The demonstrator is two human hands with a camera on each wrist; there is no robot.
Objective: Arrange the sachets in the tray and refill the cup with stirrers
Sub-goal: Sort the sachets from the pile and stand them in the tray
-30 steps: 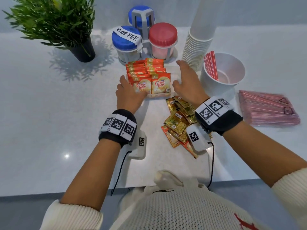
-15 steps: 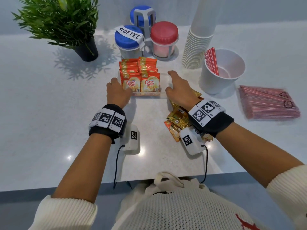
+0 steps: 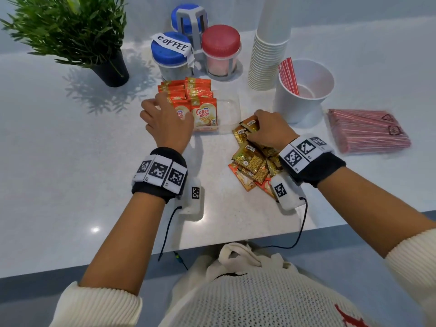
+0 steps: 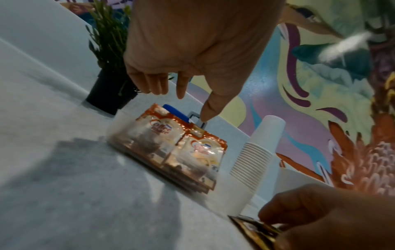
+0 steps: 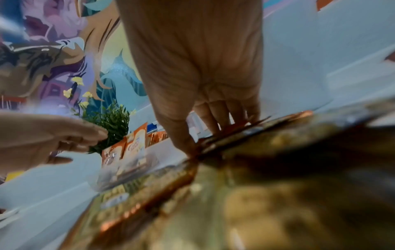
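Now right hand (image 3: pixel 266 128) pinches gold sachets (image 3: pixel 253 159).

Right half of clear tray (image 3: pixel 232 107) open, reachable from the front and above. Cup stack (image 3: pixel 266 64) and stirrer cup (image 3: pixel 304 107) crowd its right side; jars (image 3: pixel 219 53) block the rear. Gold sachet pile (image 3: pixel 254 159) covers tabletop (image 3: pixel 70 173) just in front; left of the tray is bare.

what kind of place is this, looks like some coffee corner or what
Probably a self-serve coffee station: a jar labelled COFFEE, a tall stack of paper cups, and a tray of creamer sachets on a white counter.
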